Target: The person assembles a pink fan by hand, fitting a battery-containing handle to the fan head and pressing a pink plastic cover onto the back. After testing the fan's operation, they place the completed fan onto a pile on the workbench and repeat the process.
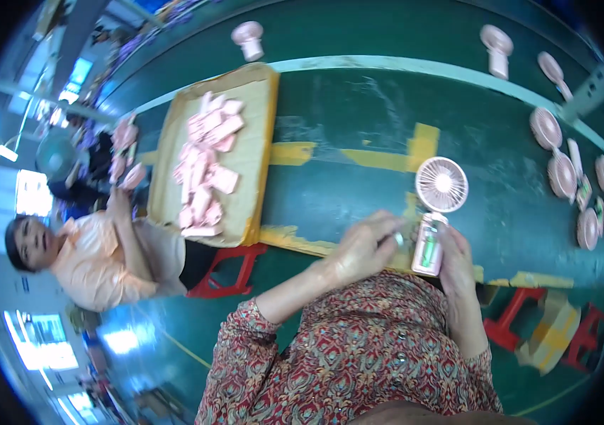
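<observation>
My right hand grips the handle of a pink handheld fan at the table's near edge. The fan's round grille points away from me. Its handle lies open on the upper side, and a green cylinder like a battery shows inside. Just left of the handle, my left hand is closed with its fingertips together. A small pale spot shows at those fingertips, too blurred to name.
On the left, a shallow cardboard tray holds a heap of pink plastic parts. More pink fans lie at the right; others stand beyond the pale strip. A co-worker sits at the left. Red stools stand below the table.
</observation>
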Demonstrator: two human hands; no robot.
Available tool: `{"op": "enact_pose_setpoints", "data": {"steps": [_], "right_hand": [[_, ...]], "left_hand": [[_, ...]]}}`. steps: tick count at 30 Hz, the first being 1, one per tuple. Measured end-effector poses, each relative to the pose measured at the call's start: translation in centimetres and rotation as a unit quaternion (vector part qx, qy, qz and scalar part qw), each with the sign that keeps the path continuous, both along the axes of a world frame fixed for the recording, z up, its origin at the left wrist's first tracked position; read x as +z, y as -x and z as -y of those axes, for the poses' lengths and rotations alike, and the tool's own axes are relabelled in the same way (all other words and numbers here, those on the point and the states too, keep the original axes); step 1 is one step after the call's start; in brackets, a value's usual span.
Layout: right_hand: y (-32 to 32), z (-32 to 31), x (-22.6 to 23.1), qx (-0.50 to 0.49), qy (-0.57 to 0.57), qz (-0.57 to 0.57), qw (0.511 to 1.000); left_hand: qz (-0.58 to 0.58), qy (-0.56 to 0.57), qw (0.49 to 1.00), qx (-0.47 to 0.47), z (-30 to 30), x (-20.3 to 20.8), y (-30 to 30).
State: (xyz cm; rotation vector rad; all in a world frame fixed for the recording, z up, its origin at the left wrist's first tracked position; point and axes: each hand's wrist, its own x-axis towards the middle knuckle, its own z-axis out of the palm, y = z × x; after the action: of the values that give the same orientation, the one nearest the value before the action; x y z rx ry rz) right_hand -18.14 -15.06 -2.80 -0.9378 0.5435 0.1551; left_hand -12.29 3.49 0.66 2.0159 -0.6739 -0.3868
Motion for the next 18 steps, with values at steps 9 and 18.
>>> {"op": "enact_pose_setpoints", "data": {"steps": [9,18], "right_hand": [[-0.2,0.6,0.0,0.036,-0.020,0.021,0.999],[-0.2,0.7,0.1,0.026,-0.034,0.013,0.999]], "left_hand": [[0.337,-0.437,0.813,0.189,-19.2,3.2,-8.4],[0.302,-0.478,0.814,0.134,-23.7,-0.6,-10.6]]}}
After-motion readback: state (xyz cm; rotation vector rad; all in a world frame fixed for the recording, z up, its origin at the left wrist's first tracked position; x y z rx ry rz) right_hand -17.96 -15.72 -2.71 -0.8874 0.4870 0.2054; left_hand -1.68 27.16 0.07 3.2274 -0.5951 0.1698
